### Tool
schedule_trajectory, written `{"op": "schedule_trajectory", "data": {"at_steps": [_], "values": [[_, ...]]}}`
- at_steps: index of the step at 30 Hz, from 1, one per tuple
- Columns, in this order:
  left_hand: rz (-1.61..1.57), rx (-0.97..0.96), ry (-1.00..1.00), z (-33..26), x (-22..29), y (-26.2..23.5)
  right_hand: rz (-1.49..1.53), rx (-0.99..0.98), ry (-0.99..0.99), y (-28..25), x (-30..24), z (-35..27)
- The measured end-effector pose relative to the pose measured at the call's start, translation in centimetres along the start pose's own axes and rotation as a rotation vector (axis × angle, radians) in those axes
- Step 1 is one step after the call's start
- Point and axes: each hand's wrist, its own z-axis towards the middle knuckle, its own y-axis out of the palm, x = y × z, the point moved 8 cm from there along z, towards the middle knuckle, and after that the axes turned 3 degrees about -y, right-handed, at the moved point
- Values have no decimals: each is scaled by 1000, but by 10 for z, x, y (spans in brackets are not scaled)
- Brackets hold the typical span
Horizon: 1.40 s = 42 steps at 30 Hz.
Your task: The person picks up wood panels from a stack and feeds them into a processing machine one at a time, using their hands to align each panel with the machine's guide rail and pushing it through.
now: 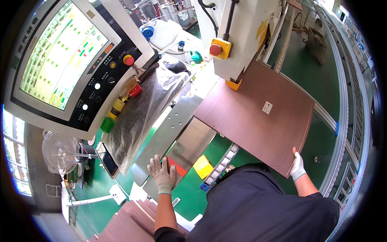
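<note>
- Head view: the control console (82, 68) stood with its screen (60, 52) lit and a red emergency-stop button (128, 60) at its right edge.
- The brown wood-grain panel (258, 121) lay flat, well to the right of the console and lower than it, a small white label (267, 107) on its upper face.
- The person's right hand (298, 166), in a pale glove, gripped the panel's near right corner, farther from the console than the rest of the board; the thumb showed at the edge, the other fingers were hidden.
- The left hand (163, 174), also gloved, was open with its fingers spread, below and to the right of the console, holding nothing; whether it touched the steel plate (151, 155) near it could not be told.
- Right of the console, a white machine housing (246, 40) rose over the panel's far edge, carrying a yellow switch box (221, 48).
- Just beside the console's lower right side lay clear plastic sheeting (137, 117).
- Below the console stood a fan (61, 153).
- Lower right of the console were a roller rail (222, 164), a yellow block (202, 167) and, closer to the bottom, stacked brown boards (127, 224).
</note>
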Motion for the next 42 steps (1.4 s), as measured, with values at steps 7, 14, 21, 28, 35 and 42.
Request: {"op": "schedule_trajectory", "data": {"at_steps": [7,14,21,28,35,42], "values": [[-11,25,-8,-5,-1,2,10,-31,-120,3,-61,71],[3,67,2,-6,0,-1,-452,218,-884,21,-146,84],[14,130,-120,-8,1,3,-1344,51,-1563,201,-76,-26],[82,249,-311,-79,31,48,-1070,-1390,-1269,344,125,-134],[-350,27,-608,-215,-36,-7,-1485,-1858,-1278,333,243,-214],[99,744,-1669,-627,-171,-28,-1491,-1657,-1386,328,254,-230]]}}
